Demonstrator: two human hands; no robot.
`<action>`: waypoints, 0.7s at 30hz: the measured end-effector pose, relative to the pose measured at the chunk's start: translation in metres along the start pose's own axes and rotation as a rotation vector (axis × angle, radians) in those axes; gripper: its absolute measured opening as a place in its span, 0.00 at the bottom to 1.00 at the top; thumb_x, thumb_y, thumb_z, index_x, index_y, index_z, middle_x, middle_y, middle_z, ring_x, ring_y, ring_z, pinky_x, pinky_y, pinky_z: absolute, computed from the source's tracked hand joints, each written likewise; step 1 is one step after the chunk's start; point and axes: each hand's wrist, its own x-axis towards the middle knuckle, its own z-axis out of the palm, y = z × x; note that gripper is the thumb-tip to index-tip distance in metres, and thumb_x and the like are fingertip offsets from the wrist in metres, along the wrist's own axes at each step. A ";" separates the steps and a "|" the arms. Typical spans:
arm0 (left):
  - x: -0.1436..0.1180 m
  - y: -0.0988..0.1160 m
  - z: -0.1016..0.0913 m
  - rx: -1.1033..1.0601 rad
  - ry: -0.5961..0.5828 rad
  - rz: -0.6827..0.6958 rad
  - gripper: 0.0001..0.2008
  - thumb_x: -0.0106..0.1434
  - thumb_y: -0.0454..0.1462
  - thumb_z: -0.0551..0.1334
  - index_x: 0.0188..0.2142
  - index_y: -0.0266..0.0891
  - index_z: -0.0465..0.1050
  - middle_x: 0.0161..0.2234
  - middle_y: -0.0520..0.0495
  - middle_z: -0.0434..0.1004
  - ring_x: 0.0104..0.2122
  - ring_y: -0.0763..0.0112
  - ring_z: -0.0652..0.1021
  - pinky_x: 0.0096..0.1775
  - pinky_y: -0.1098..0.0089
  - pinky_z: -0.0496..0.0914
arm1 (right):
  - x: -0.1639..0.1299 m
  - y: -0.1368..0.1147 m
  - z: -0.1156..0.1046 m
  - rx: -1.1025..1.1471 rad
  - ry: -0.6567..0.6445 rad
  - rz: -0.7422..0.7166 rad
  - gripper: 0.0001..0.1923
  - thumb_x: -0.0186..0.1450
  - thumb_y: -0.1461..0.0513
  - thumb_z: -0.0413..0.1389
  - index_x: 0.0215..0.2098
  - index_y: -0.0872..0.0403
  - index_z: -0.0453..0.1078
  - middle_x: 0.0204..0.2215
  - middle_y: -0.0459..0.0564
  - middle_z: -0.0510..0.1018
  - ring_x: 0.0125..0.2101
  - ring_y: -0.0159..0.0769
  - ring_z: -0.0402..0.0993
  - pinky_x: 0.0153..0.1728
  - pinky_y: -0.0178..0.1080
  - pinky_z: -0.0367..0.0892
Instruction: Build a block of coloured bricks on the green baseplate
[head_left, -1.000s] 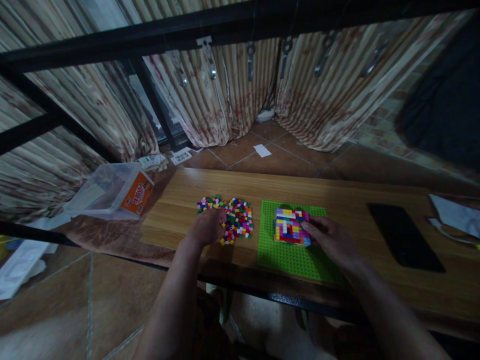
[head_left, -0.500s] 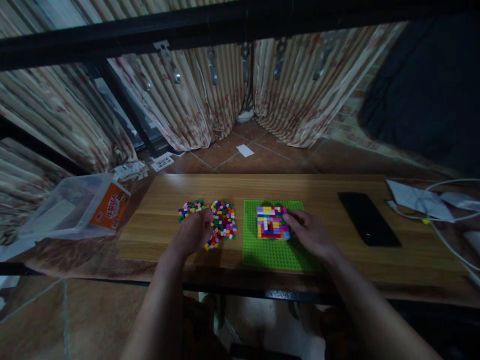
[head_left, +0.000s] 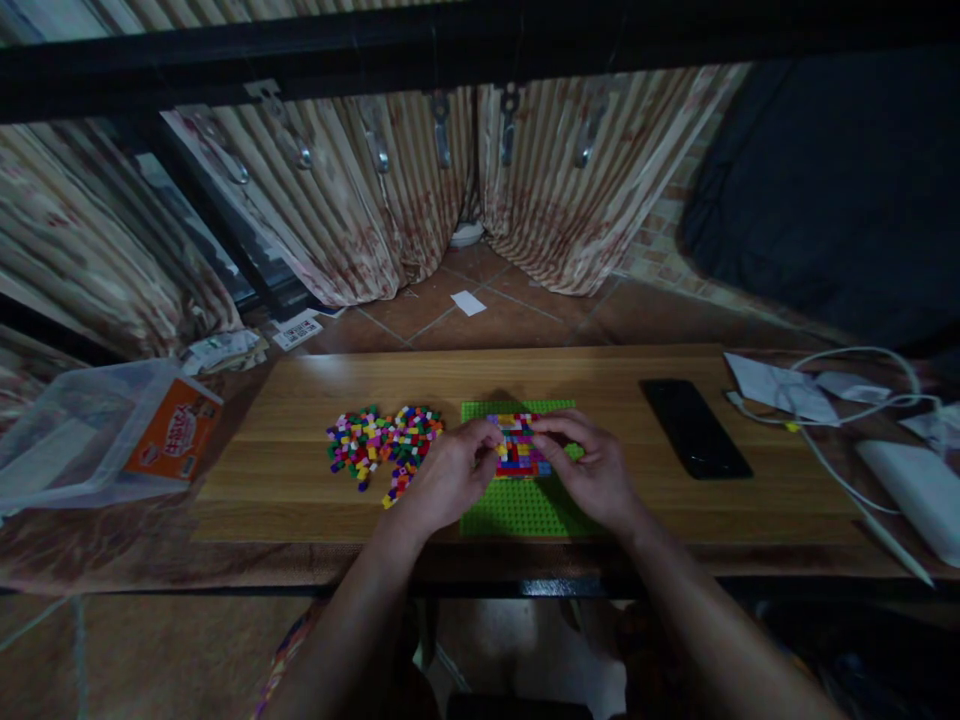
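I count one green baseplate (head_left: 517, 505) on the tabletop (head_left: 300, 400), one multicoloured block of small bricks (head_left: 517, 452) built on it, and one loose heap of tiny bricks (head_left: 379, 450), too many and too small for me to number. Both of my hands are on the block: my left hand (head_left: 450, 478) comes in from the heap side with its fingers (head_left: 487, 443) curled and pinched at the block's left edge, and my right hand (head_left: 592, 470) arches over the other side with its fingers (head_left: 551, 425) bent down onto the top right of the block. Whether either set of fingers has a single brick pinched between them I cannot tell; they are closed down against the block itself. The block sits between the two hands, near the far end of the baseplate, a flat square patch of yellow, red, pink, blue and white rows. The heap lies just left of my left fingers, well spread. Right of my right fingers, apart from them, lies one dark phone (head_left: 694, 428), and beyond it one white cable (head_left: 832, 460) and some papers (head_left: 780, 388). Far to the left stands one clear plastic box (head_left: 90, 440) with an orange label.
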 end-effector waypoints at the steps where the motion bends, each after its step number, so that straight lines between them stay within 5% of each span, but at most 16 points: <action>1: 0.001 0.001 0.002 0.001 -0.007 0.007 0.05 0.63 0.31 0.54 0.35 0.39 0.68 0.33 0.49 0.74 0.34 0.72 0.76 0.38 0.73 0.69 | -0.001 -0.001 0.001 -0.005 -0.046 -0.018 0.09 0.65 0.56 0.55 0.41 0.48 0.75 0.39 0.49 0.77 0.41 0.38 0.74 0.43 0.41 0.69; 7: 0.005 0.002 0.011 0.011 -0.008 0.044 0.05 0.64 0.32 0.55 0.39 0.40 0.67 0.35 0.48 0.75 0.36 0.70 0.77 0.39 0.71 0.69 | -0.002 -0.003 0.004 -0.035 -0.196 -0.115 0.09 0.67 0.59 0.54 0.43 0.47 0.75 0.39 0.49 0.78 0.44 0.39 0.73 0.47 0.43 0.67; 15: 0.008 0.005 0.019 0.040 0.027 0.042 0.03 0.65 0.33 0.55 0.36 0.40 0.66 0.34 0.49 0.75 0.35 0.70 0.77 0.39 0.71 0.69 | -0.002 -0.005 0.003 -0.219 -0.167 -0.120 0.06 0.67 0.61 0.53 0.37 0.48 0.73 0.34 0.48 0.77 0.40 0.40 0.71 0.43 0.43 0.66; 21: 0.009 0.001 0.016 0.149 0.155 -0.044 0.06 0.63 0.32 0.57 0.41 0.40 0.67 0.41 0.46 0.76 0.38 0.67 0.77 0.41 0.69 0.70 | 0.000 0.009 0.001 -0.322 -0.077 -0.131 0.05 0.66 0.61 0.54 0.36 0.49 0.73 0.41 0.51 0.74 0.45 0.44 0.68 0.48 0.49 0.65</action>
